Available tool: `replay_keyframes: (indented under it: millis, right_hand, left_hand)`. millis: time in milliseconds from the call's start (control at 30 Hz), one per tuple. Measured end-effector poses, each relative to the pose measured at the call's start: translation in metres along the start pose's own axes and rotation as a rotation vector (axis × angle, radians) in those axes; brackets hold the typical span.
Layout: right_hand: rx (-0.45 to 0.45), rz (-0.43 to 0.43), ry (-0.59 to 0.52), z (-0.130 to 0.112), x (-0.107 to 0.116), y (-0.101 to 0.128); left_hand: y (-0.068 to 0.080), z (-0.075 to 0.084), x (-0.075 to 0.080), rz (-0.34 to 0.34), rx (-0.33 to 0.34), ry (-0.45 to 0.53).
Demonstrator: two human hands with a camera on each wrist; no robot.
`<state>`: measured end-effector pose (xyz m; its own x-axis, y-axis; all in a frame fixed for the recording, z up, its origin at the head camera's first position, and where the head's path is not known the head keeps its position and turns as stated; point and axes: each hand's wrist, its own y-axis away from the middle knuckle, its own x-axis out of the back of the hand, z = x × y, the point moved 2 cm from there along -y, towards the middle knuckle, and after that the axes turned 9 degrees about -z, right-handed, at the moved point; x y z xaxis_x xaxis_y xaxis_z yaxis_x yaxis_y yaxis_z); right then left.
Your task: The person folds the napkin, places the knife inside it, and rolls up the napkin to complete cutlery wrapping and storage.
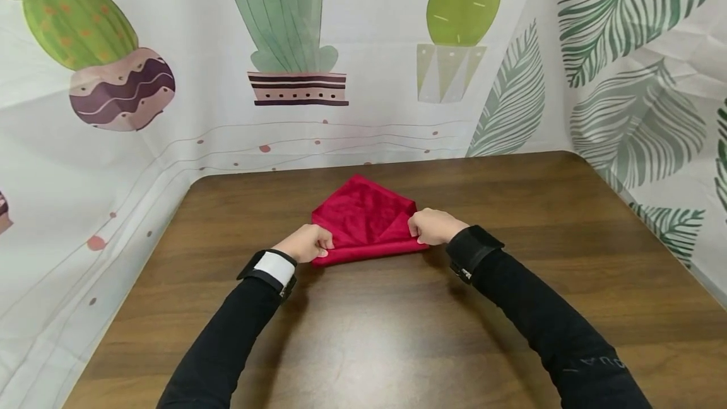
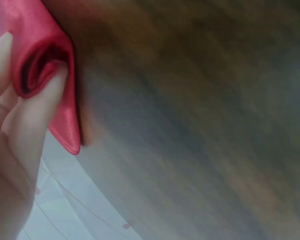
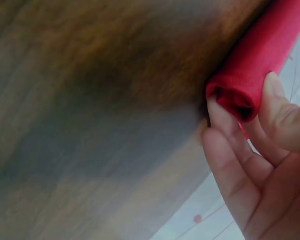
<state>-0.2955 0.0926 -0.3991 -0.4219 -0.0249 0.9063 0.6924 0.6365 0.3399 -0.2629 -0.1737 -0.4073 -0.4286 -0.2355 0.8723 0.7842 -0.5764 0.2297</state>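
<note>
A red, velvety cloth lies on the wooden table, its near edge rolled into a tube and its far part flat, tapering to a point. My left hand pinches the left end of the roll; in the left wrist view, the spiral end of the rolled cloth sits between thumb and fingers, one finger pushed against its opening. At the opposite end, my right hand grips the roll. The right wrist view has the hollow end of the rolled cloth between the thumb and a fingertip.
The brown wooden table has rounded far corners. Behind it and along its sides hangs a white curtain printed with cacti and leaves. Black sleeves and wrist straps cover both forearms.
</note>
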Motion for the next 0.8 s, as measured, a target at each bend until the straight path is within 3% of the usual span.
replay_keyframes:
  millis: [167, 300, 367, 433, 533, 600, 700, 800]
  right_hand:
    - [0.018, 0.012, -0.023, 0.001, 0.0, -0.002]
    - [0.033, 0.086, 0.037, -0.002, -0.001, 0.002]
    - [0.057, 0.146, 0.137, -0.006, -0.002, 0.006]
    - [0.107, 0.209, 0.308, -0.012, -0.006, 0.01]
    - [0.178, 0.283, 0.599, -0.023, -0.014, 0.017]
    - [0.216, 0.313, 0.736, -0.028, -0.02, 0.021]
    - [0.232, 0.349, 0.808, -0.029, -0.027, 0.024]
    - [0.246, 0.393, 0.82, -0.026, -0.031, 0.023]
  left_hand:
    - [0.0, 0.002, 0.003, -0.002, 0.103, -0.089]
    - [0.0, 0.005, 0.002, -0.006, 0.107, -0.066]
    - [0.001, 0.007, -0.001, -0.008, 0.091, -0.076]
    - [0.003, 0.01, -0.004, -0.004, 0.064, -0.12]
    - [0.007, 0.015, -0.009, 0.035, 0.027, -0.259]
    - [0.011, 0.018, -0.011, 0.088, 0.006, -0.4]
    - [0.015, 0.024, -0.015, 0.182, -0.008, -0.58]
    - [0.018, 0.028, -0.017, 0.228, -0.019, -0.64]
